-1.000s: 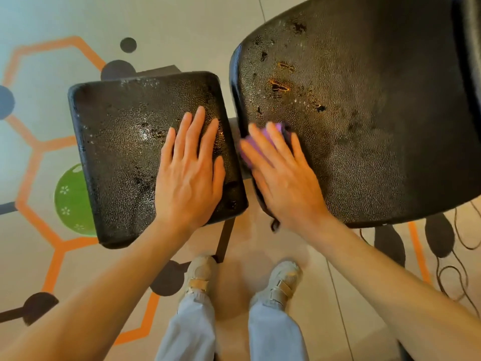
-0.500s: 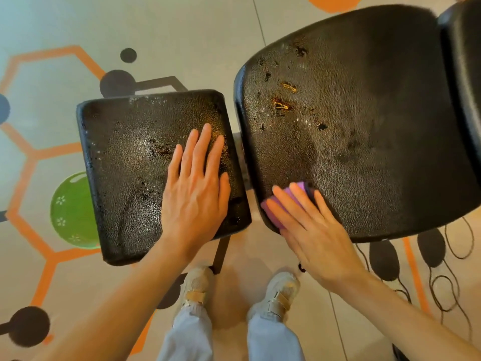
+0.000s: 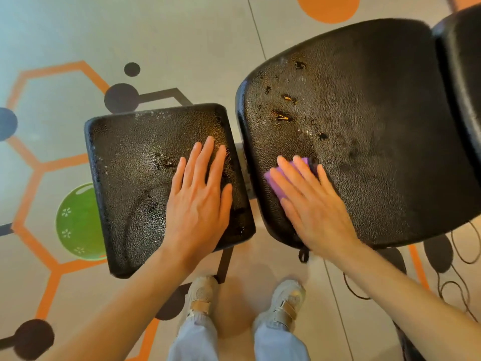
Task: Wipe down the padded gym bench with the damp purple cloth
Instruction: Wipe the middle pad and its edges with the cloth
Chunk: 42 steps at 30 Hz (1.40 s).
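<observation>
the larger back pad (image 3: 377,131) of the gym bench is filling the right of the view, and everything here is placed against it. its black grained cover is looking firm but yielding, cracked and peeling in patches toward its far left part, so a wipe there is likely calling for light pressure to avoid lifting more flakes. the smaller seat pad (image 3: 135,183) is lying just beside its left edge, across a narrow gap, glistening as if wet. the left hand (image 3: 197,204) is resting flat and open on that seat pad, fingers together, holding nothing. the right hand (image 3: 312,204) is lying spread and flat on the back pad's near left corner, pressing the purple cloth (image 3: 278,186) beneath its fingers. the cloth is looking thin, soft and limp, mostly hidden; it is probably best driven by a flat palm rather than pinched.
</observation>
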### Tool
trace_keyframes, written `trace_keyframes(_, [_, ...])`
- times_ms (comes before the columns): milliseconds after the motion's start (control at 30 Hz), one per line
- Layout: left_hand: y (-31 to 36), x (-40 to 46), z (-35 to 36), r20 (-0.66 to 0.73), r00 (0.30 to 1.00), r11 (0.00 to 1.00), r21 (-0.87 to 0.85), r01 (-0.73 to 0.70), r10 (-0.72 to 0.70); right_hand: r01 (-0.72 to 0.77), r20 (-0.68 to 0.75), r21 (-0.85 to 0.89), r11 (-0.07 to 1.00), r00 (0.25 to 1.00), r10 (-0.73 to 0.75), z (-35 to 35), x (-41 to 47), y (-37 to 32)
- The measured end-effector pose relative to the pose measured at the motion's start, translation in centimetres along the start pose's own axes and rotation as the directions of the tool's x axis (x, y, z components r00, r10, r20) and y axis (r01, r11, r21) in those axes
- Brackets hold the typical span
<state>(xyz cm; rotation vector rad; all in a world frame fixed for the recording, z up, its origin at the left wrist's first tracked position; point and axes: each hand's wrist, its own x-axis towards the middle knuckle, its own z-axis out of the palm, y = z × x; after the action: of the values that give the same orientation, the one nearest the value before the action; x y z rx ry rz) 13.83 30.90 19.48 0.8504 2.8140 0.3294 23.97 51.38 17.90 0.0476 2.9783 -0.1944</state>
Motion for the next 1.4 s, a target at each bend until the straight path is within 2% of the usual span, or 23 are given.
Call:
trace_keyframes(133, [-0.4,-0.1,-0.1,0.018,1.000,0.999,0.023,-0.026,0.025,-0.202,-0.119,0.037,0.979,0.972,0.205,-0.8,8.1,0.1])
trace_keyframes(200, [-0.5,0.0,-0.2,0.003,1.000,1.000,0.008,-0.027,0.027,-0.160,-0.116,0.015,0.987,0.980,0.160,-0.3,5.5,-0.6])
trace_keyframes(333, [-1.2,2.5,-1.1,-0.065,0.998,1.000,-0.014,0.011,-0.012,0.018,0.007,0.026,1.000,1.000,-0.018,0.1,-2.0,-2.0])
trace_keyframes(400, [-1.8,4.1,-1.2,-0.081,0.996,0.999,-0.008,0.044,-0.044,0.011,-0.038,0.044,0.999,0.999,-0.009,-0.1,2.5,-1.3])
trace_keyframes(533, [-2.4,4.9,-0.5,-0.083,0.995,0.997,0.051,0.066,-0.062,-0.115,-0.182,0.046,0.992,0.976,0.121,-1.4,15.0,-1.6])
trace_keyframes(600, [-2.3,4.9,-0.4,-0.086,0.994,0.996,0.062,0.068,-0.062,-0.097,-0.194,0.029,0.995,0.976,0.101,-0.7,14.1,-1.7])
trace_keyframes(733, [-2.2,4.9,-0.7,-0.072,0.995,0.996,0.055,0.075,-0.071,0.031,-0.048,-0.029,0.999,0.998,-0.033,0.1,4.0,-2.4])
trace_keyframes(800, [-2.2,5.0,-0.7,-0.063,0.995,0.995,0.058,0.078,-0.075,0.066,-0.051,-0.029,0.997,0.996,-0.068,-0.2,6.6,-1.4])
trace_keyframes(900, [-2.2,5.0,-0.7,-0.065,0.995,0.995,0.062,0.080,-0.076,-0.045,-0.147,-0.031,0.999,0.988,0.040,-2.0,16.4,-0.7])
trace_keyframes(967, [-2.2,5.0,-0.6,-0.065,0.995,0.994,0.078,0.081,-0.076,-0.127,-0.196,0.002,0.992,0.973,0.125,-2.2,18.9,-0.7])
trace_keyframes(1033, [-2.2,5.0,-0.6,-0.062,0.996,0.994,0.075,0.076,-0.072,-0.107,-0.191,0.008,0.994,0.976,0.106,-1.2,15.2,-1.4])
trace_keyframes(1100, [-2.2,4.9,-0.7,-0.052,0.996,0.994,0.073,0.076,-0.072,-0.026,-0.113,0.003,1.000,0.993,0.026,-0.4,9.0,-2.3])
trace_keyframes(1167, [-2.1,4.9,-0.9,-0.047,0.996,0.993,0.079,0.083,-0.080,0.026,-0.081,-0.008,1.000,0.996,-0.027,-0.3,7.9,-1.6])
trace_keyframes(1200, [-2.1,5.0,-0.9,-0.041,0.996,0.993,0.082,0.080,-0.077,0.014,-0.094,0.001,1.000,0.995,-0.013,-0.6,9.8,-0.9])
trace_keyframes(1300, [-2.1,5.0,-0.8,-0.035,0.996,0.992,0.096,0.081,-0.078,-0.167,-0.196,0.009,0.986,0.967,0.166,-2.5,18.4,0.5])
trace_keyframes(1333, [-2.1,5.0,-0.8,-0.033,0.996,0.991,0.102,0.084,-0.081,-0.215,-0.209,0.028,0.976,0.954,0.216,-2.8,19.6,0.7])
trace_keyframes(1400, [-2.1,5.1,-0.8,-0.031,0.996,0.991,0.101,0.083,-0.080,-0.218,-0.219,0.055,0.974,0.949,0.225,-2.2,17.8,0.8])
